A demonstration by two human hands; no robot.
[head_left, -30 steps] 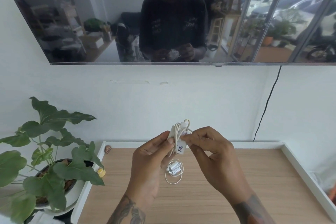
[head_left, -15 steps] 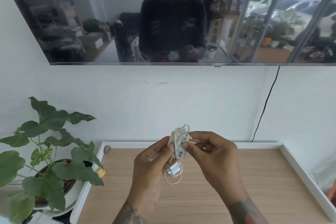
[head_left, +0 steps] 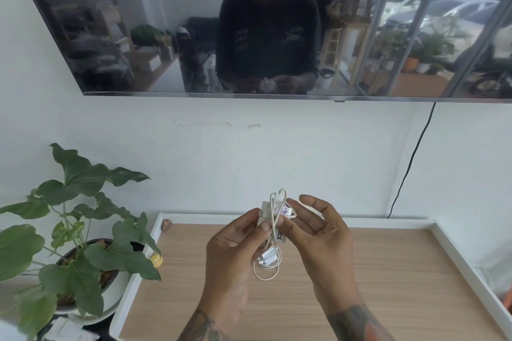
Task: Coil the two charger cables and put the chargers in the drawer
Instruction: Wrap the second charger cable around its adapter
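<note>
My left hand pinches a white charger held above the wooden surface, its pale cable wound around the block. A label marked 12 hangs from it. My right hand is beside the charger with its fingers spread; thumb and forefinger touch the cable end near the plug. A second white charger lies on the wood under my hands, its cable in a round coil. No drawer is in view.
The wooden top has a raised white rim on three sides. A potted plant stands at the left, with a small yellow object by the rim. A wall screen hangs above; a black cord runs down the wall.
My right hand has opened its fingers and loosened from the cable wrap. The wound charger has tilted slightly and stayed in my left hand. The coiled charger on the wood has not moved.
</note>
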